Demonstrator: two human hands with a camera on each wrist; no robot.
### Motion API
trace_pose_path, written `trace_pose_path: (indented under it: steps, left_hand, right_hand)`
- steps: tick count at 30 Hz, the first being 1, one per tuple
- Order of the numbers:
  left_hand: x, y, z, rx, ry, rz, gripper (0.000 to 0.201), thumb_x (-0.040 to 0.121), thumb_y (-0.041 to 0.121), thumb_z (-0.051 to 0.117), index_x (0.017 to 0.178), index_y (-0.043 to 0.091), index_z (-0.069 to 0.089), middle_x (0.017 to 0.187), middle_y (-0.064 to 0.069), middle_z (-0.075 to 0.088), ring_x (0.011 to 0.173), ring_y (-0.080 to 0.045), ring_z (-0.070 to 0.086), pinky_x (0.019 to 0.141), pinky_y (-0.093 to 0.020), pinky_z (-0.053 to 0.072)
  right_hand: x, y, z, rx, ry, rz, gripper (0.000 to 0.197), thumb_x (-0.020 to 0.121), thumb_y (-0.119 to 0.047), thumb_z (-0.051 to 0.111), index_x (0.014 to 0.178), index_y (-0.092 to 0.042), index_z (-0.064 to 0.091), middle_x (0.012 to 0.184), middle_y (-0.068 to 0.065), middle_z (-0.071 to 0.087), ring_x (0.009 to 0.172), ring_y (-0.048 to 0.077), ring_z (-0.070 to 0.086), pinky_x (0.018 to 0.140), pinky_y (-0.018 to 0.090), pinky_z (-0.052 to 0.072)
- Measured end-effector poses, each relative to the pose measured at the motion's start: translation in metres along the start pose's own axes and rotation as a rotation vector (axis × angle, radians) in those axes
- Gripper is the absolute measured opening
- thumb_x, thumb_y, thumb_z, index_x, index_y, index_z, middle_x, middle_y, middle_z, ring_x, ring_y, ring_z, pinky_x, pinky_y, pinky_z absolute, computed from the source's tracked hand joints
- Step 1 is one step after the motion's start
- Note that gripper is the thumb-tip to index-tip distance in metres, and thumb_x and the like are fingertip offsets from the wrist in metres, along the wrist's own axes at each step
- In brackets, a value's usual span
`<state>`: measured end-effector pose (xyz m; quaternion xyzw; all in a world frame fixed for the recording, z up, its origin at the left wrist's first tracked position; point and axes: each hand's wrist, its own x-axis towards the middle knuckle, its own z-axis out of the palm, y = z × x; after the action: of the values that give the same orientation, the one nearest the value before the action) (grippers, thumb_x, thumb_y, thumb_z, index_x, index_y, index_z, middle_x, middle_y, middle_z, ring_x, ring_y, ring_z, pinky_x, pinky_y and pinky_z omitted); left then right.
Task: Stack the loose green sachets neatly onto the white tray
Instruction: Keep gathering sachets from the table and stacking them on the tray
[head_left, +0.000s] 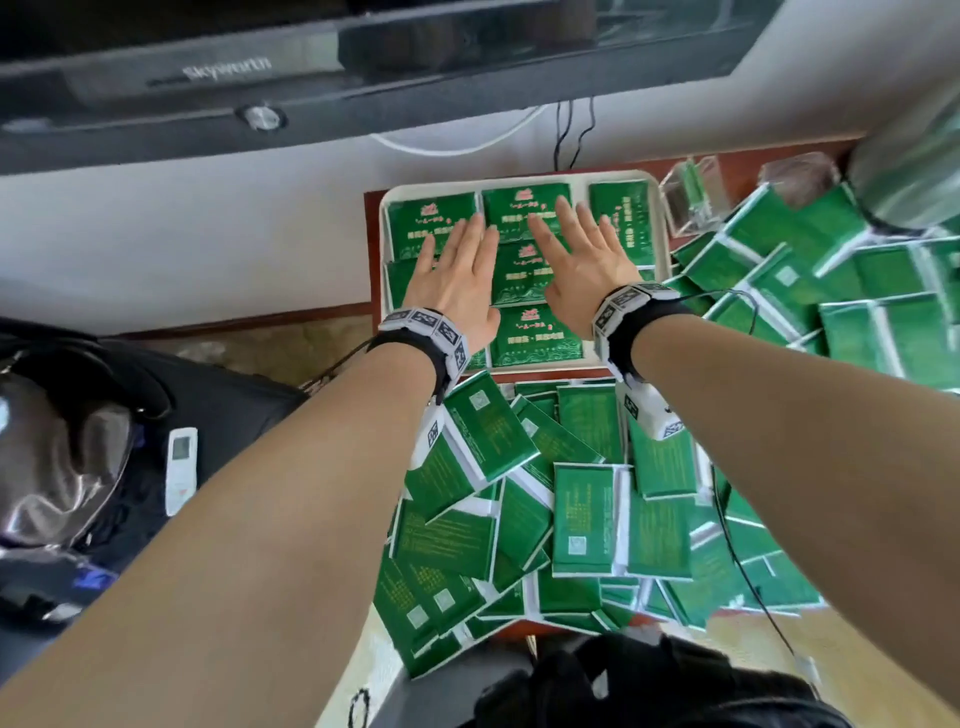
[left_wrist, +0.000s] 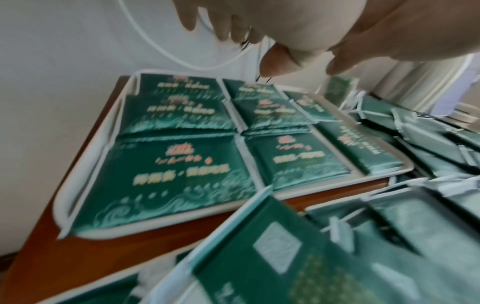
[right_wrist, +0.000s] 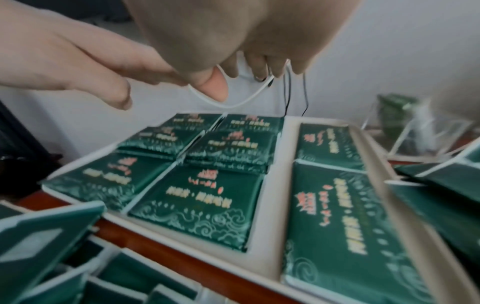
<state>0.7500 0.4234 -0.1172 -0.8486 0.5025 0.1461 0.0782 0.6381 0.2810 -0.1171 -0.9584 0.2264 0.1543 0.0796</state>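
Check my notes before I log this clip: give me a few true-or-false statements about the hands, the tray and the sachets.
1. Both hands are spread flat above the white tray. True: the left hand and right hand hold nothing.
2. The tray is empty. False: green sachets lie in rows on it.
3. Loose sachets are heaped on the table nearer the person. True.
4. The tray's sachets show their plain backs. False: the printed fronts face up.
5. A clear box stands right of the tray. True.
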Motion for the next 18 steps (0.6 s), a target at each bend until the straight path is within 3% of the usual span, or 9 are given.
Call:
trace_pose_path:
  steps: [7,14,18]
  left_hand:
    - [-0.016,0.103,-0.071,0.013,0.082,0.153,0.08,0.096,0.039,0.051,0.16,0.017,0.009,0.168,-0.005,0.003,0.154,-0.026,0.006,0.124,-0.051,0.011]
    - [-0.027,0.235,-0.127,0.047,0.246,0.289,0.078,0.095,0.043,0.053,0.158,0.014,0.016,0.167,-0.006,0.013,0.153,-0.025,0.013,0.122,-0.051,0.017]
    - [-0.041,0.325,-0.142,0.069,0.289,0.345,0.077,0.094,0.042,0.053,0.158,0.014,0.018,0.166,-0.007,0.015,0.153,-0.026,0.014,0.121,-0.052,0.019]
  right_hand:
    - [-0.093,0.051,-0.054,0.113,0.11,0.196,0.075,0.092,-0.017,0.053,0.158,-0.018,0.017,0.165,0.014,0.011,0.15,0.033,0.018,0.122,0.046,0.017]
    - [-0.193,0.146,-0.09,0.169,0.312,0.363,0.067,0.089,-0.017,0.053,0.152,-0.017,0.032,0.16,0.015,0.025,0.144,0.033,0.031,0.118,0.048,0.026]
    - [-0.263,0.219,-0.089,0.163,0.36,0.426,0.064,0.091,-0.021,0.05,0.152,-0.016,0.031,0.154,0.013,0.035,0.14,0.033,0.035,0.115,0.048,0.029]
